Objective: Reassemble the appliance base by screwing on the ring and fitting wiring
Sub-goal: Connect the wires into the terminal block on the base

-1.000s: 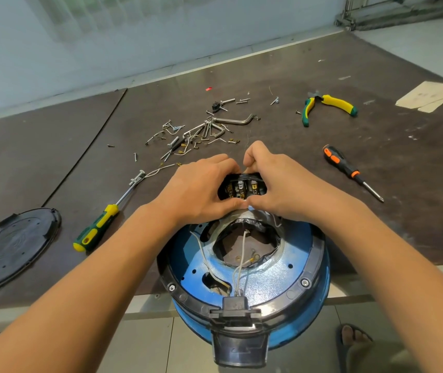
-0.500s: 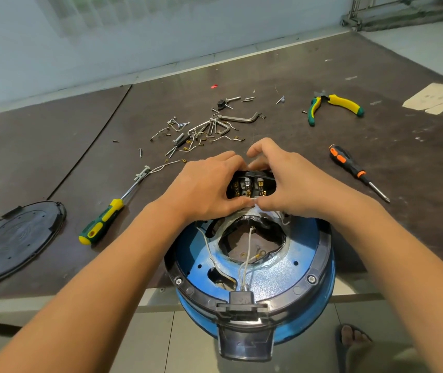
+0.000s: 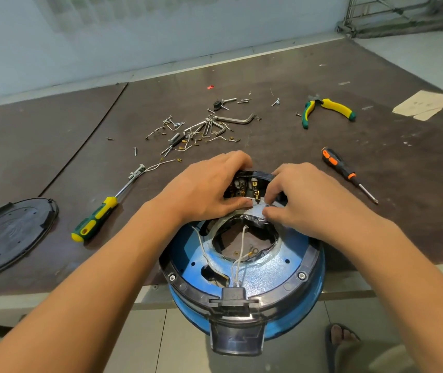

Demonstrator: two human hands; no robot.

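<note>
The blue appliance base (image 3: pixel 266 275) lies upside down at the table's near edge, ringed by a black plastic ring (image 3: pixel 307 267) with screws. White wires (image 3: pixel 237 254) run from its open middle to a black socket (image 3: pixel 233 294) at the front. At the far rim sits a black terminal block (image 3: pixel 244 184) with brass contacts. My left hand (image 3: pixel 204 189) grips the block's left side, fingers curled over its top and thumb underneath. My right hand (image 3: pixel 303 200) holds the right side, its fingertips pinching at something small by the contacts, which I cannot make out.
A green-yellow screwdriver (image 3: pixel 99 219) lies left of the base, an orange-black screwdriver (image 3: pixel 341 170) to the right, and pliers (image 3: pixel 325 109) at the back right. Loose screws, wires and hex keys (image 3: pixel 201 127) are scattered behind the hands. A black round cover (image 3: pixel 10 235) lies far left.
My right hand has shifted right and lower on the block, its fingers now pinching near the contacts. The left hand keeps its grip. The view has moved slightly.
</note>
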